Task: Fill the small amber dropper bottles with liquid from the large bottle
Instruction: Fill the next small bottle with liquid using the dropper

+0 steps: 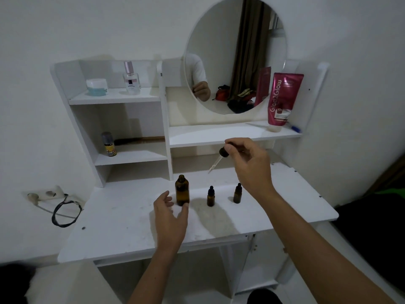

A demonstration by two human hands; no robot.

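Tabletop (131, 227): large bottle (182, 190) uncapped, left hand (171, 213) beside it, grip spread. Two small bottles (210, 196) (237, 193) capped, to its right. Right hand (247, 163) pinches dropper (219, 157) aloft. Step: drawing liquid. Next: uncap a small bottle.

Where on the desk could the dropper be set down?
Bare patches: desk left of the large bottle, and right of the right small bottle. Crowded: the bottle row, with the left hand beside the large bottle.

Both forearms are bare to the frame's edge, with no sleeves, rings, watch or gloves in view.
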